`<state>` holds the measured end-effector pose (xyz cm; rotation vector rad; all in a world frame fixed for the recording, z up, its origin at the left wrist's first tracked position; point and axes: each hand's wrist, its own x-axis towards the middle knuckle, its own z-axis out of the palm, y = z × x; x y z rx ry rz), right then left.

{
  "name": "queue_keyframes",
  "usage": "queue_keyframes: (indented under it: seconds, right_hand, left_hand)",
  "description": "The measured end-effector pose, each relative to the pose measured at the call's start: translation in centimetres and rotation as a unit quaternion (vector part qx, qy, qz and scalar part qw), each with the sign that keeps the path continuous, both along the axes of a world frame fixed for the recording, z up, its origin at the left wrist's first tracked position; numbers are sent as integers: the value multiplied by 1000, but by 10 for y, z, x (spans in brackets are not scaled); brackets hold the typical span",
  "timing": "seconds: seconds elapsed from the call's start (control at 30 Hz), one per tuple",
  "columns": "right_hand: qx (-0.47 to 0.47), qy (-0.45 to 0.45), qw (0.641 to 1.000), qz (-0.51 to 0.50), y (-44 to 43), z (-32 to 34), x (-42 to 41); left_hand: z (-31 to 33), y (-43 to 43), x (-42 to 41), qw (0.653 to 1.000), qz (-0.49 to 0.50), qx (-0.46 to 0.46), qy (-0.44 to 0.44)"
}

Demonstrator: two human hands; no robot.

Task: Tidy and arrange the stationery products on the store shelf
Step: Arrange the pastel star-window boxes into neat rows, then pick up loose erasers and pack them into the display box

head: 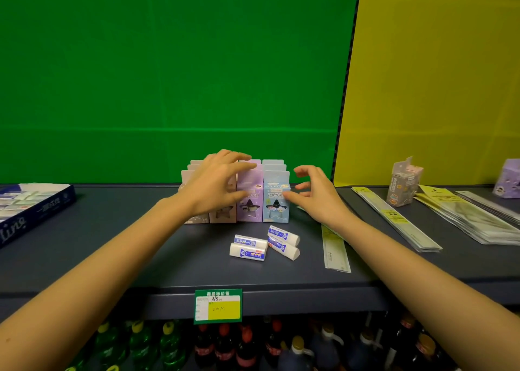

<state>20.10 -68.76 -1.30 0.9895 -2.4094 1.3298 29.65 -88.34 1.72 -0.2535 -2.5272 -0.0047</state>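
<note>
Small upright product boxes stand in rows at the back of the dark shelf (112, 247): a purple box (249, 199), a light blue box (275, 202) and beige boxes (222, 216) partly hidden behind my left wrist. My left hand (216, 185) lies over the tops of the beige and purple boxes, fingers spread and touching them. My right hand (315, 193) hovers beside the blue box with loosely curved fingers, its thumb tip at the box's right edge, holding nothing. Several white erasers (250, 248) with blue labels lie loose in front of the boxes.
A blue tray of erasers (33, 210) sits at the left. A packaged ruler (336, 249) lies right of the erasers, more ruler packs (399, 218) further right, plus an odd box (403, 185) and a purple box (509, 179). A price tag (218, 306) hangs on the shelf edge; bottles stand below.
</note>
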Motion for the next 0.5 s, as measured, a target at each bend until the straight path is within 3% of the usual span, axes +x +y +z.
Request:
queue_keyframes:
  seconds: [0.1, 0.17, 0.3, 0.37, 0.5]
  right_hand:
    - [1, 34, 999, 26, 13, 1, 18]
    - [40, 26, 996, 71, 22, -2, 31]
    - [277, 54, 956, 75, 26, -13, 45]
    - [345, 72, 934, 67, 22, -16, 48]
    - [376, 83, 919, 83, 14, -10, 45]
  left_hand:
    - [-5, 5, 25, 992, -98, 72, -19]
    - [-13, 10, 40, 979, -130, 99, -121]
    - [-36, 17, 48, 949, -93, 19, -301]
    - [-42, 23, 45, 950, -89, 10, -300]
    - [-44, 32, 41, 957, -59, -57, -278]
